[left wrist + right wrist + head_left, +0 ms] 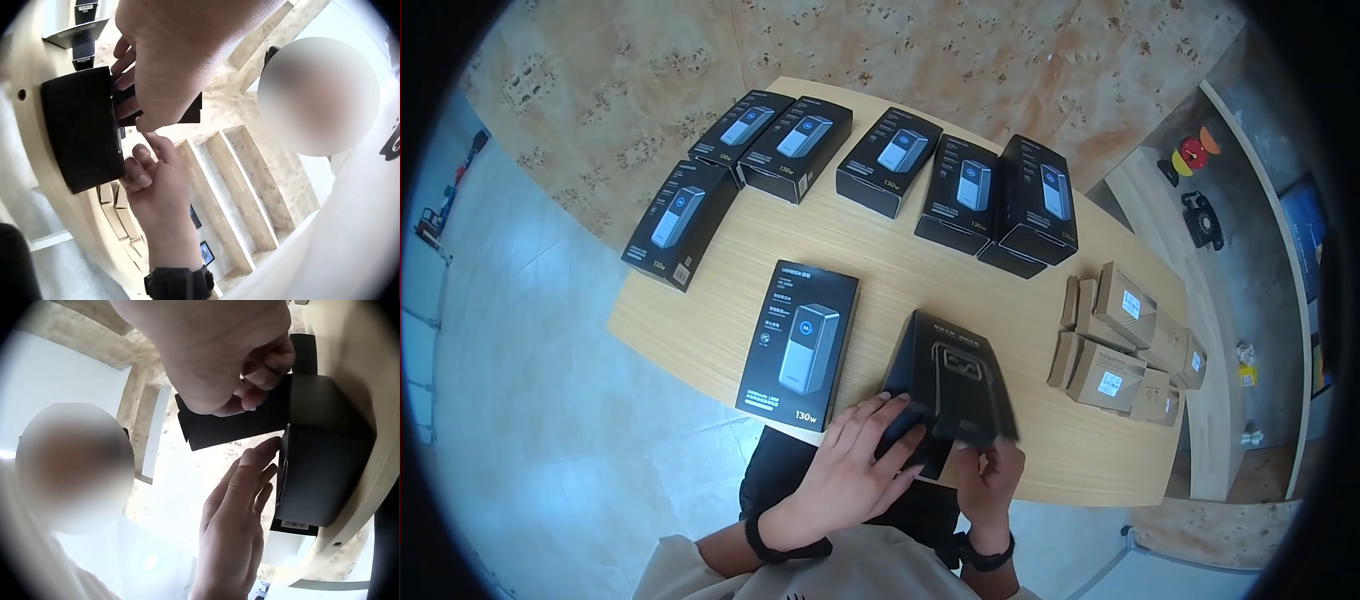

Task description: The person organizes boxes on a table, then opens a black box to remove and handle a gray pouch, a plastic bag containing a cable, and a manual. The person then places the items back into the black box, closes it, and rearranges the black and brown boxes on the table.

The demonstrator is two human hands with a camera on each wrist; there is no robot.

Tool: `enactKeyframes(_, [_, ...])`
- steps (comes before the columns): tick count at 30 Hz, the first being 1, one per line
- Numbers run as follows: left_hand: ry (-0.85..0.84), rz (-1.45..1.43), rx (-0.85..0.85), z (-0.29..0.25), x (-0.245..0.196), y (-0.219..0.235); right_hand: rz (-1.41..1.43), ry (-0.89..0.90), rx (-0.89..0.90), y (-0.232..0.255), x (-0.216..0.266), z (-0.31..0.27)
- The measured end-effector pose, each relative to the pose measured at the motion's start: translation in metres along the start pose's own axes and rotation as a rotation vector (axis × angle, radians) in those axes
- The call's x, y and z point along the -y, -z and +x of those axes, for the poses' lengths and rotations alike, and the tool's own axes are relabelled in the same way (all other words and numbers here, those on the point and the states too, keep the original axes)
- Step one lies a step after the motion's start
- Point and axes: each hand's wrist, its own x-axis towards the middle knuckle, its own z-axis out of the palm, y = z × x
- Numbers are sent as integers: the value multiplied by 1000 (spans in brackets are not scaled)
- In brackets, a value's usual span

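Your left hand (852, 468) rests extended fingers against the black box (965, 385) | your right hand (990, 482) pinches its edge | flap (228, 429) stands out, contents hidden from you

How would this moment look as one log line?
left hand: touching black box | right hand: at box's open end | end flap: folded out

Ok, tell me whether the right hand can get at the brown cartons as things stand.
Probably yes: only bare tabletop shows between the right hand and the brown cartons, though it is busy at an open black box.
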Motion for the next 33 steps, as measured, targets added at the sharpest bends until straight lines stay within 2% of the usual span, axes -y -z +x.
enactKeyframes(1, [0, 12, 4, -1, 1, -1, 1, 2, -1, -3, 3, 2])
enactKeyframes(3, [-1, 22, 8, 2, -2, 1, 140, -12, -156, -12, 16, 11])
enactKeyframes(4, [0, 30, 14, 4, -3, 2, 141, -10, -155, -10, 22, 13])
enactKeyframes(6, [8, 42, 17, 5, -4, 4, 155, -134, -71, -7, 30, 16])
enactKeyframes(10, [30, 82, 26, 5, -4, 5, 86, -155, 10, -4, 26, 13])
enactKeyframes(20, [25, 169, -24, 14, -1, 7, -73, -79, 166, -11, 16, 8])
enactKeyframes(26, [24, 113, -183, 16, 6, 14, -186, -96, 186, -12, 23, 11])
enactKeyframes(29, [138, 170, -269, 13, 12, 21, -248, -45, 146, -18, 28, 13])
enactKeyframes(33, [209, 254, -271, 9, 19, 22, -329, 43, 106, -20, 33, 15])
